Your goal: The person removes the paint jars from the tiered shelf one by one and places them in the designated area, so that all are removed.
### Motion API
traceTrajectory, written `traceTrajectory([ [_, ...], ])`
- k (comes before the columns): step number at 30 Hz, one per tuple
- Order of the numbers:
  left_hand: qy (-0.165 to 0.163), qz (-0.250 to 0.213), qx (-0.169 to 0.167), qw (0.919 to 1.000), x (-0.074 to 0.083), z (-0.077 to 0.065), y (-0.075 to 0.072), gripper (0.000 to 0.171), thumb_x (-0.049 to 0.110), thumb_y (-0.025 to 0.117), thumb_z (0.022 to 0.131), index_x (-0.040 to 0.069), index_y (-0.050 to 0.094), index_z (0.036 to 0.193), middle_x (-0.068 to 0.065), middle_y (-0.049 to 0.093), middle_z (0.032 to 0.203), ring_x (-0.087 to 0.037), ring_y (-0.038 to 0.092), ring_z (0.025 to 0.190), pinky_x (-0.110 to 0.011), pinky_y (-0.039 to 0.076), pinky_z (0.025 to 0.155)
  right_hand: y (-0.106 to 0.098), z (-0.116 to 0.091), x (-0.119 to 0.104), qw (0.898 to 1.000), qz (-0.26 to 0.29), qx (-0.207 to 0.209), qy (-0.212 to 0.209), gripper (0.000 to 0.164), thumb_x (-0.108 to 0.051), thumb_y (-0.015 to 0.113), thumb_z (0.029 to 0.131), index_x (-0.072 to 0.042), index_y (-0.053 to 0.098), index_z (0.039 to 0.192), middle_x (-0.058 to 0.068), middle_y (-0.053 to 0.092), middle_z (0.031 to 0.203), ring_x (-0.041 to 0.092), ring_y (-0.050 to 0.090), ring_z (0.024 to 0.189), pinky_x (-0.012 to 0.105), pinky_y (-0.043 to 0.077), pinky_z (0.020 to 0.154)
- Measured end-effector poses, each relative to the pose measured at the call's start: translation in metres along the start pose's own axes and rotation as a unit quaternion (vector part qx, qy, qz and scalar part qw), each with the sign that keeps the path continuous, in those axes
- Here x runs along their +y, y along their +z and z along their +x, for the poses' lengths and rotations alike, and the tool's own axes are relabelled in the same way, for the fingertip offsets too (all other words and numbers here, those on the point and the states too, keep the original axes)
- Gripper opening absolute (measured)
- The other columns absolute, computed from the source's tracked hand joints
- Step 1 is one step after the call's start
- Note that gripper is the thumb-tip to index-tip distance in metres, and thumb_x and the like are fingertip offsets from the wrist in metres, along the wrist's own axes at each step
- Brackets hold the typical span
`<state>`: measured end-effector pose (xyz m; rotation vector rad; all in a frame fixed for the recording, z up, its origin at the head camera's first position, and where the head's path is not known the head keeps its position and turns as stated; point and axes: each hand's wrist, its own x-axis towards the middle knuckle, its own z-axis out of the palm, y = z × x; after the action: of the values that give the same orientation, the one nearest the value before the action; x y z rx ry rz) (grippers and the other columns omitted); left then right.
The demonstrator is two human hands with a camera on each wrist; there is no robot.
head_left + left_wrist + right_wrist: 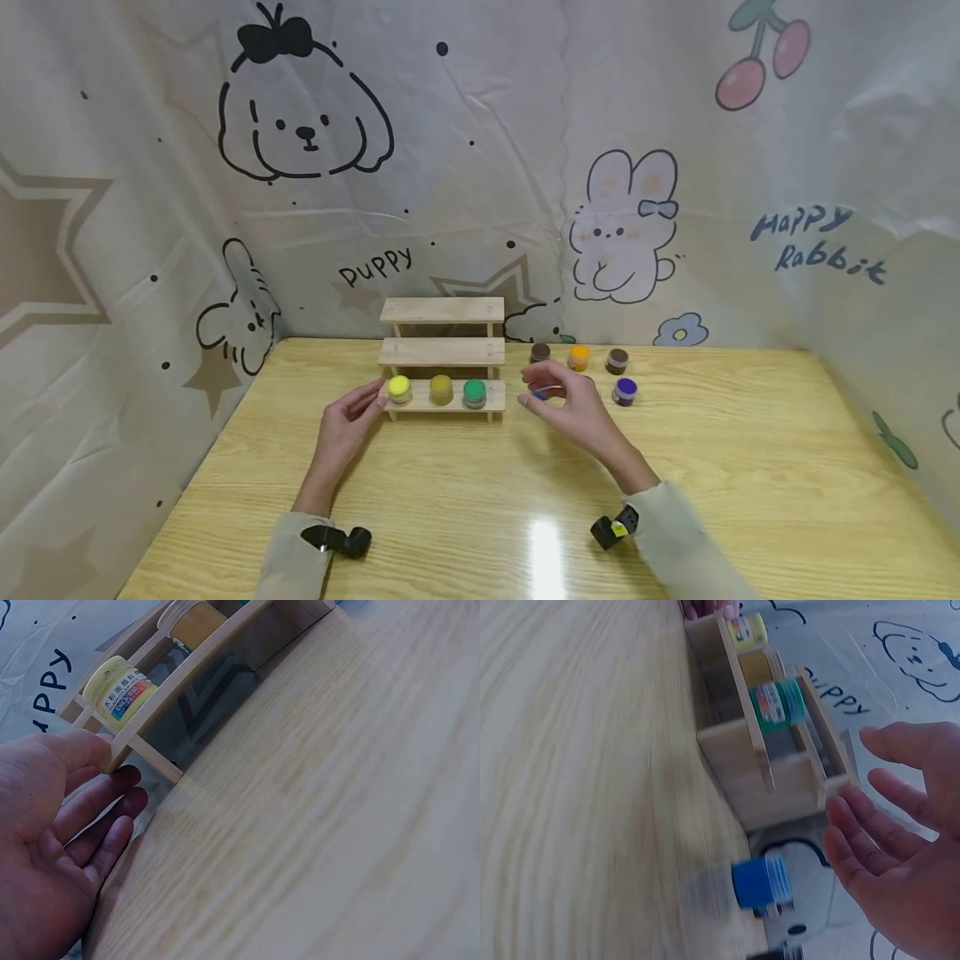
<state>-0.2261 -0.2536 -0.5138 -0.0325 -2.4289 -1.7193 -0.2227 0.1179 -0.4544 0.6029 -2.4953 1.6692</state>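
Note:
A three-tier wooden stand (442,354) stands at the back of the table. On its lowest tier sit a yellow paint jar (400,389), an ochre paint jar (441,389) and a green paint jar (474,393), in a row. My left hand (347,429) holds the left end of that tier with thumb and index finger, the other fingers loosely bent below it. Right of the stand, my right hand (576,412) hovers with fingers spread and nothing in them. A blue paint jar (754,883) stands close by it, mostly hidden in the head view.
Beyond the right hand stand a purple jar (625,391), an orange jar (578,358), a brown jar (617,361) and a dark jar (540,353). A printed cloth (480,167) hangs right behind the table (450,500) and along both sides.

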Motion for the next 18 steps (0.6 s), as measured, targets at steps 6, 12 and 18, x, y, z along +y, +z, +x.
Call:
traceTrajectory([
  [6, -0.003, 0.002, -0.002, 1.0000, 0.002, -0.001, 0.000, 0.041, 0.027, 0.068, 0.102, 0.007, 0.065, 0.138, -0.011, 0.065, 0.137, -0.004, 0.062, 0.117, -0.010, 0.047, 0.092, 0.017, 0.009, -0.007, 1.000, 0.004, -0.014, 0.003, 0.038, -0.020, 0.078, 0.094, -0.008, 0.067, 0.128, 0.016, 0.069, 0.122, 0.028, 0.066, 0.111, 0.053, 0.053, 0.096],
  [12, -0.004, -0.005, -0.004, 1.0000, 0.005, -0.002, 0.000, 0.041, 0.023, 0.068, 0.102, 0.005, 0.064, 0.139, -0.014, 0.064, 0.138, 0.001, 0.061, 0.113, -0.010, 0.047, 0.091, 0.037, 0.017, -0.005, 1.000, -0.006, -0.022, -0.019, 0.040, -0.015, 0.078, 0.093, -0.001, 0.066, 0.129, 0.013, 0.069, 0.121, 0.029, 0.065, 0.111, 0.050, 0.054, 0.097],
  [18, -0.002, -0.015, -0.005, 0.9999, 0.005, -0.003, 0.001, 0.041, 0.020, 0.068, 0.102, 0.003, 0.063, 0.139, -0.017, 0.064, 0.137, 0.004, 0.062, 0.110, -0.011, 0.049, 0.090, 0.054, 0.024, -0.004, 0.999, -0.006, -0.021, -0.036, 0.041, -0.009, 0.079, 0.091, 0.003, 0.065, 0.128, 0.016, 0.068, 0.122, 0.031, 0.065, 0.110, 0.047, 0.055, 0.096],
])
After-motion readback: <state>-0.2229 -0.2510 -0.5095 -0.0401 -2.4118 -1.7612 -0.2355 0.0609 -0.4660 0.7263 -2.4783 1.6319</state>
